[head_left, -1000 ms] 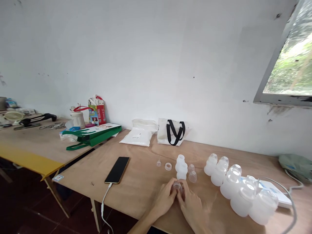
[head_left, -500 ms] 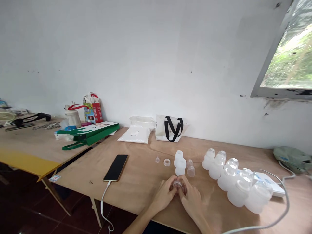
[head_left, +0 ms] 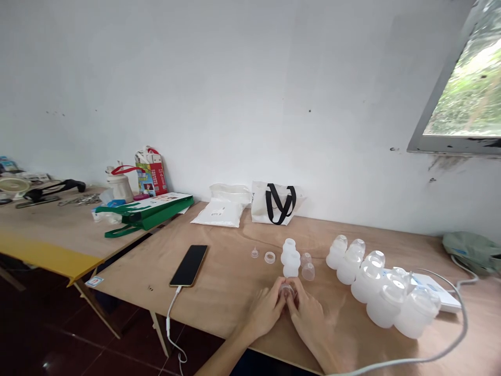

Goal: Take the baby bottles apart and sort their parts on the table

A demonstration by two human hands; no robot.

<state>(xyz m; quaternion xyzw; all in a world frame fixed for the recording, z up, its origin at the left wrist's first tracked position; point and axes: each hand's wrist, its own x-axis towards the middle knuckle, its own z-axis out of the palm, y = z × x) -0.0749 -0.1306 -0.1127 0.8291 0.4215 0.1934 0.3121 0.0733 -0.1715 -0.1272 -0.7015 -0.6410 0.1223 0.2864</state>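
Note:
My left hand and my right hand meet near the table's front edge, fingers closed around a small clear bottle collar ring. Both thumbs press at its middle; whether a nipple sits inside it is hard to make out. Just beyond my fingertips stand two frosted baby bottles without tops. Beside them on the right are two clear dome caps. To the left lie a loose collar ring and a clear bottle nipple.
Several capped baby bottles stand in rows at the right, near a white device and a grey cable. A charging phone lies left. White packages and a tote bag rest along the wall.
My thumbs have moved inward and now press over the middle of the ring, covering more of it. The view has shifted slightly; the things on the table stay in place.

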